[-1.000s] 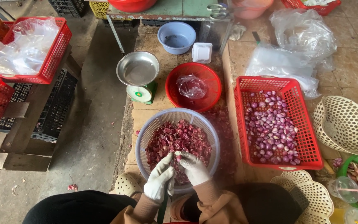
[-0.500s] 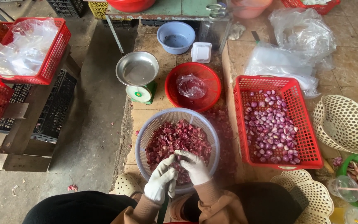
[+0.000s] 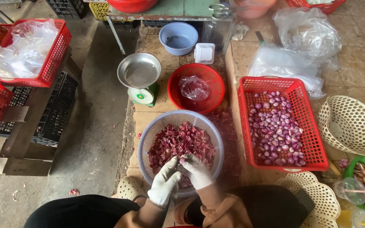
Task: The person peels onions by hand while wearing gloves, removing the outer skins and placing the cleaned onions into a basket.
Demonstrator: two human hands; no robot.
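Over the round sieve basket (image 3: 148, 135) of skins, both gloved hands, left hand (image 3: 164, 186) and right hand (image 3: 197, 170), pinch one shallot (image 3: 183, 158); it could slip from their grip into the peelings.

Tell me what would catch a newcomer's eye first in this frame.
Low in the middle, two white-gloved hands, left hand and right hand, meet over a round pale sieve basket heaped with reddish-purple skins. To its right, a red rectangular basket holds peeled purple shallots.
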